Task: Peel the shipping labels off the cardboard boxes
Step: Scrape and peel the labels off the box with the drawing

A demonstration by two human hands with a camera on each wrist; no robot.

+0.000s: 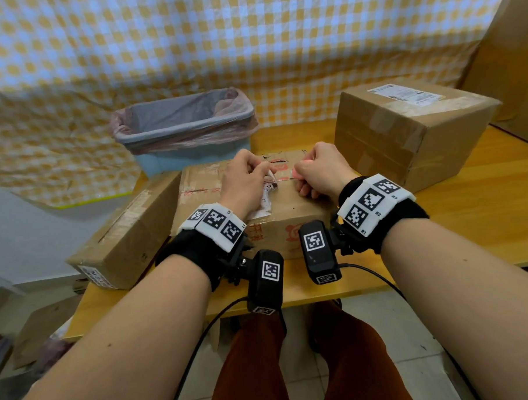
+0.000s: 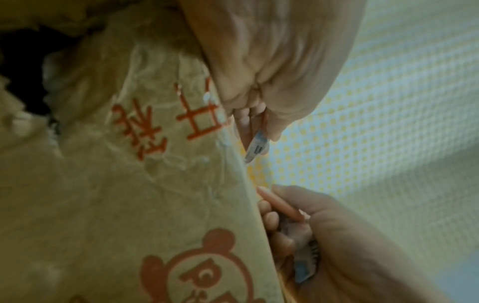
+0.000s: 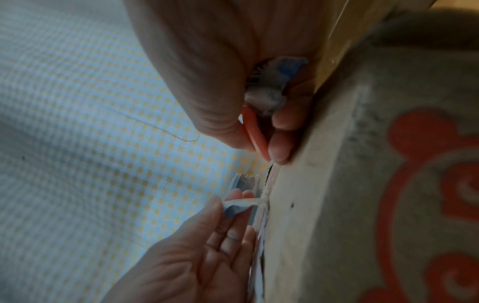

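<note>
Three cardboard boxes sit on the counter [image 1: 483,215]: the printed box [image 1: 286,213] at frame centre, a flat box [image 1: 125,233] touching its left side, a large box [image 1: 411,130] at upper right with a shipping label [image 1: 406,92] on top. A lined bin [image 1: 184,126] stands behind, upper left of centre.

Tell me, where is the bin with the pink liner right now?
In the head view, the bin stands at the table's far left, against the checked cloth. It is just behind the printed box both hands are working on.
</note>
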